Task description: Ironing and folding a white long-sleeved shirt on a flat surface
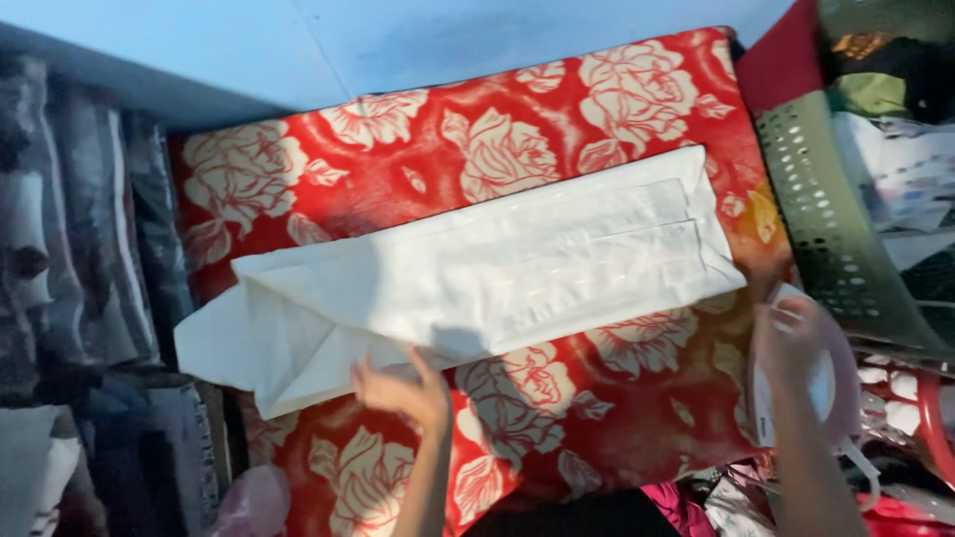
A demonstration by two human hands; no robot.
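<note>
Your left hand (403, 388), fingers spread, touches near edge of folded white cloth (468, 273) on red floral blanket (557, 129); right hand (791, 343) grips white hanger (831, 398) beside green basket (826, 229).

White folded cloth (468, 278) lies flat across red floral blanket (418, 159).

A white folded cloth (468, 283) lies on a red blanket (557, 129) patterned with cream roses (large blooms). At three o'clock, a grey-green perforated basket (831, 229); at twelve, a pale blue wall (298, 40).
</note>
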